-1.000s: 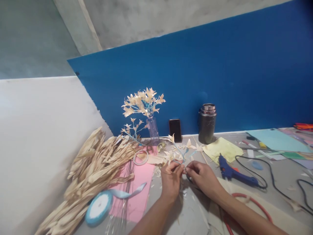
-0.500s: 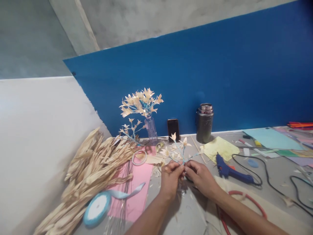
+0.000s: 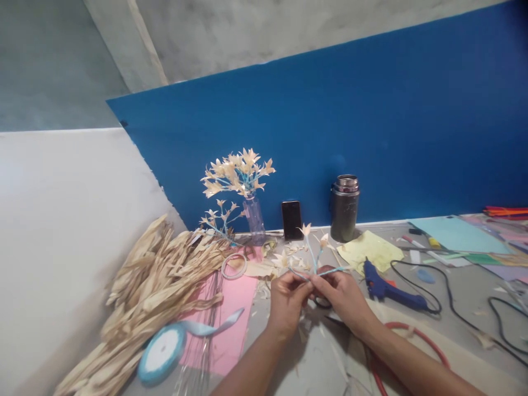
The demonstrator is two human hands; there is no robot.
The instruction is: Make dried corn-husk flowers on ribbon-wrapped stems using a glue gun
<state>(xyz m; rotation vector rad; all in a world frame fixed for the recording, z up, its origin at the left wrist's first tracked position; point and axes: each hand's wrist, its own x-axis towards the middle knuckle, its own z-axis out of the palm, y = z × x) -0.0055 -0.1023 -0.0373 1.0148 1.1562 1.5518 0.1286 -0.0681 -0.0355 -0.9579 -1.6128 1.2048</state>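
Observation:
My left hand (image 3: 289, 305) and my right hand (image 3: 344, 300) meet at the middle of the table, fingertips pinched together at the base of a handmade flower sprig (image 3: 315, 258). The sprig has blue-wrapped stems that fan out, with pale husk blossoms at their tips. Both hands are closed on its stems, and the exact joint is hidden by the fingers. Under the hands lies a pair of scissors (image 3: 322, 303), partly covered. Pale husk scraps lie just behind the hands.
Dried corn husks (image 3: 165, 280), a blue ribbon roll (image 3: 161, 352) and thin wires lie left on pink paper (image 3: 235, 308). Behind stand a vase (image 3: 254, 220) of flowers, a phone (image 3: 292, 220) and a flask (image 3: 345, 209). A blue glue gun (image 3: 391, 291) with its cord lies right.
The sprig has shifted slightly right and its stems are spread wider. My right fingers have turned a little over the joint; more of the scissors shows beneath.

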